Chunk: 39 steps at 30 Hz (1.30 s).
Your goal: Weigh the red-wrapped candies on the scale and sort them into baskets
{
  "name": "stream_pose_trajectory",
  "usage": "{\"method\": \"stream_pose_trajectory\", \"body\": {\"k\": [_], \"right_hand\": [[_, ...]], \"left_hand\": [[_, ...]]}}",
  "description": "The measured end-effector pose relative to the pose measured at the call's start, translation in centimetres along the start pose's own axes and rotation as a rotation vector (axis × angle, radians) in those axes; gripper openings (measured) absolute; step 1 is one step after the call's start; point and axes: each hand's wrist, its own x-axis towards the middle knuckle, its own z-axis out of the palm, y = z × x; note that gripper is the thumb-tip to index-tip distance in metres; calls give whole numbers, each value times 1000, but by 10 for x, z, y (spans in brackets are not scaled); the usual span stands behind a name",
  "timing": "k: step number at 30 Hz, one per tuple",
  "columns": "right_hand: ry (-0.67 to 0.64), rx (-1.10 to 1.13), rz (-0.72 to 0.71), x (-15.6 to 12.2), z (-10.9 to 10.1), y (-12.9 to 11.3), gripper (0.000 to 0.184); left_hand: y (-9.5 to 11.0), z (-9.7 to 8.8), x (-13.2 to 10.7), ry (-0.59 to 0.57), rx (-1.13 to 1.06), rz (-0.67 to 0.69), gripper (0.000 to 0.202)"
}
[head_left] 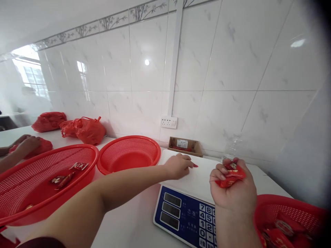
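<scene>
Left arm [103,196] spanned the counter [121,227] while the right hand [236,193] gripped red packets

Coming in from the lower left, the arm ended in the left hand [178,166], poised at the white plate [199,181] of a scale [188,217]. Its fingers were bent, their tips at a small red piece [195,165]; whether they pinched it or only met it could not be told. The right hand was raised above the plate's right side, palm turned up and fingers curled round the packets [231,179], which showed red between thumb and fingers. Its wrist hid part of the keypad [205,220].

At the far right, a red basket [305,208] held more packets. Left of the scale stood an oval basket [23,182] with a few loose packets on its bottom, and beside it a round basket [129,148]. Behind the plate, against the tiled wall [232,69], was a carton [198,148] with a white label. Clear plastic [232,144] rose behind the right hand. A socket [169,122] sat on the wall above the carton. Farther left were two red bags [90,131], and at the edge another person's hands [29,144] rested on a red bundle [45,148]
</scene>
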Motion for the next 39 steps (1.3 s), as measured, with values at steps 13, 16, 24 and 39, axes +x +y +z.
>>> {"method": "stream_pose_trajectory", "body": {"k": [13, 16, 24, 39], "right_hand": [[-45, -215, -116, 6, -6, 22, 14], [-140, -565, -285, 7, -16, 44, 19], [-505, -1361, -431, 10, -34, 67, 35], [-252, -1533, -528, 52, -56, 42, 40]], "left_hand": [[-19, -57, -98, 84, -292, -366, 44], [24, -29, -83, 78, -1328, -479, 51], [55, -5, -46, 57, -2288, -796, 35], [-1, -14, -48, 26, -2257, -800, 7]]}}
